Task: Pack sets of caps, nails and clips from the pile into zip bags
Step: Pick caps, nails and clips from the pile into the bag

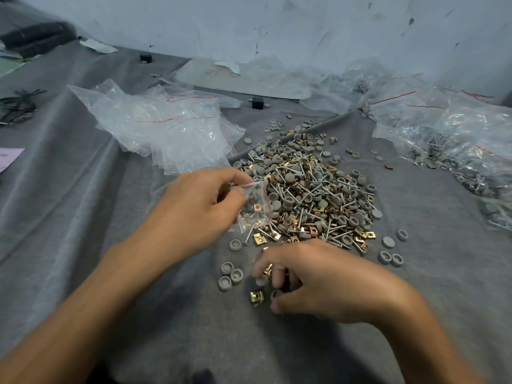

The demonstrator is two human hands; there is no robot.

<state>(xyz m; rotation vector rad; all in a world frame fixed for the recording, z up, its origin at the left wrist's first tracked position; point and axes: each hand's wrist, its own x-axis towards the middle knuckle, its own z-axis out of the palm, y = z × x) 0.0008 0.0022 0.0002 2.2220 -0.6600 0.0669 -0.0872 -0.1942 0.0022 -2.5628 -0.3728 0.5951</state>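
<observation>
A pile [310, 195] of grey caps, silver nails and brass clips lies on the grey cloth. My left hand [194, 209] pinches a small zip bag [253, 207] by its mouth at the pile's left edge; caps and clips show inside it. My right hand [318, 278] sits just below the pile, fingers curled round a brass clip and a grey cap [261, 279]. A loose clip [256, 296] lies beside its fingertips. Three grey caps [231, 275] sit to the left of that hand.
A heap of empty zip bags [166, 126] lies behind my left hand. Filled bags [457, 151] are stacked at the right. Stray caps [390, 250] dot the cloth [83, 217] right of the pile. A wall closes the far side.
</observation>
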